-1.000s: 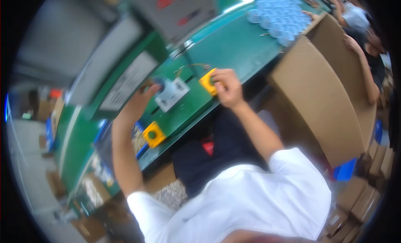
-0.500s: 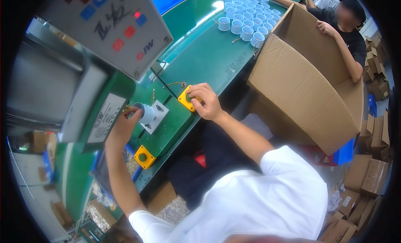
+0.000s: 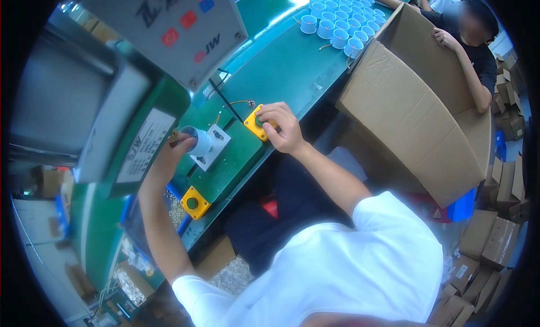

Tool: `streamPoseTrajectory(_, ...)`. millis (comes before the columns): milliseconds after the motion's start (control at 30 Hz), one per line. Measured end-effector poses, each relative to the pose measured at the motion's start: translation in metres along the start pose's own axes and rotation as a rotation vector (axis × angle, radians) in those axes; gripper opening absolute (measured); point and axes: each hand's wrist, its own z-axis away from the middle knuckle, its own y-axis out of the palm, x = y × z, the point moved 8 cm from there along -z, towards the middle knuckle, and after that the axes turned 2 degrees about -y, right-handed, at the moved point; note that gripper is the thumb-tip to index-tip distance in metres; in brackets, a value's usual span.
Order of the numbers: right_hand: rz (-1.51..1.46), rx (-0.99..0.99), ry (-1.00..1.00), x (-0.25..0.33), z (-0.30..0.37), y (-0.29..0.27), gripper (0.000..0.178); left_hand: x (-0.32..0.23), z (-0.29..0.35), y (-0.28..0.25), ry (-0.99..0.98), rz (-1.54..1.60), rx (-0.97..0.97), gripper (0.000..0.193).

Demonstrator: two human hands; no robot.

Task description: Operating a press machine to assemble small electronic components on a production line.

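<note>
My left hand [image 3: 169, 158] reaches under the green press head [image 3: 149, 133], fingers pinched at the rim of a light blue cup [image 3: 202, 140]. A small brass-coloured piece [image 3: 174, 136] shows at the fingertips; what exactly they hold is partly hidden. The cup lies tilted on a silver fixture plate [image 3: 216, 142] with slots. My right hand [image 3: 285, 130] curls over the green button of a yellow push-button box [image 3: 255, 130], thumb bent round its near side. A second yellow push-button box [image 3: 194, 203] sits by the bench's near edge, untouched.
Many similar blue cups [image 3: 339, 38] stand on the green bench [image 3: 275, 79]. A control panel [image 3: 185, 29] hangs above left. At right, a large open carton [image 3: 405, 113] is held by a co-worker [image 3: 472, 51]. Stacked cartons [image 3: 500, 237] fill the far right.
The view has shifted slightly, moving the bench and panel a little right in the picture. Both hands keep their places at the cup and the button box.
</note>
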Motion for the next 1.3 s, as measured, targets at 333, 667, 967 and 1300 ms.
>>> streamPoseTrajectory(333,0.019,-0.008,-0.009,-0.003,-0.002,-0.006,0.014,0.087,0.14,0.045,0.054,0.02,-0.463,0.022)
streamPoseTrajectory(667,0.074,0.014,-0.048,-0.003,0.0,0.002,0.011,0.078,0.157,0.057,0.277,-0.31,-0.554,0.017)
streamPoseTrajectory(967,0.101,0.018,0.021,-0.001,-0.002,0.004,0.016,0.114,0.156,0.051,0.158,-0.042,-0.358,0.019)
streamPoseTrajectory(1300,0.114,0.036,-0.006,-0.007,0.001,0.003,0.018,0.234,0.21,0.007,-0.514,-0.105,-0.155,0.021)
